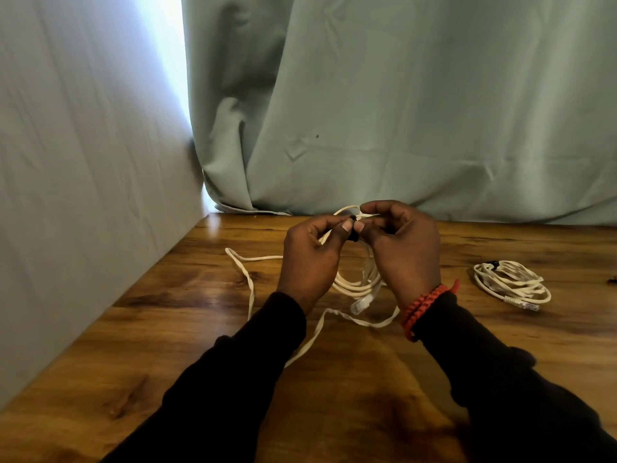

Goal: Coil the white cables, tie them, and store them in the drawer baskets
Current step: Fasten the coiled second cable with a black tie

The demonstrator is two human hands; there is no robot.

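White cable [355, 284] coil held up by both hands, left hand [309, 259] and right hand [405, 252] fingers pinching its black tie [353, 228]

Coiled cable [511, 285] right; bare table [350, 389] nearest.

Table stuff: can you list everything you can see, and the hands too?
Held cable: one, white, coiled between both hands, loose end trailing left and toward the viewer on the table.
Tie: one, black, at the fingertips, on the held coil.
Tied cable: one, white, coiled, on the table at right, small dark tie on it.
Table: one, brown wood.
Curtain: pale green, behind the table.
Bracelet: one, red, right wrist.
Sleeves: two, black.
Left hand: pinches the tie.
Right hand: pinches the tie.
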